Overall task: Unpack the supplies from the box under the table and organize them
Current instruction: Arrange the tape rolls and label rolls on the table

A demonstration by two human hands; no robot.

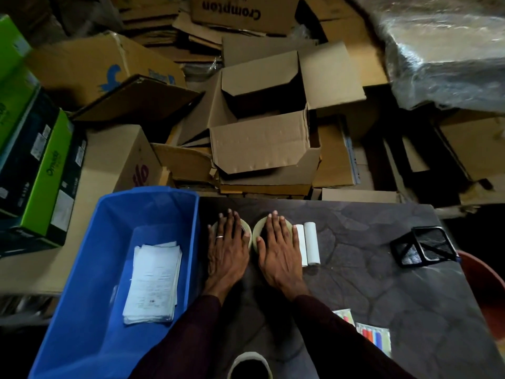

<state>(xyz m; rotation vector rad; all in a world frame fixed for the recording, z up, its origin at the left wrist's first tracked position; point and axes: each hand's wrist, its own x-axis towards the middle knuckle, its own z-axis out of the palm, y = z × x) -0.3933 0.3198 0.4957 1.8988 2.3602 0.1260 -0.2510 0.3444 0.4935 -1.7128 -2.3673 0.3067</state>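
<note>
Two pale tape rolls lie flat side by side on the dark table (355, 269). My left hand (226, 247) rests flat on the left tape roll (248, 231), fingers straight. Fingers also straight, my right hand (278, 250) lies flat over the right tape roll (258, 228). Just right of that hand lie two white paper rolls (310, 243), side by side. A blue plastic bin (109, 214) at the table's left holds a stack of white papers (154, 280). An open cardboard box (262, 138) sits beyond the table's far edge.
A black mesh organizer (422, 246) lies tipped near the right edge. Colourful sticky-note packs (374, 337) sit at the near right. Another roll (248, 365) shows at the bottom edge. Cardboard boxes crowd the floor beyond; green boxes (49, 173) stand left, a red tub (486, 291) right.
</note>
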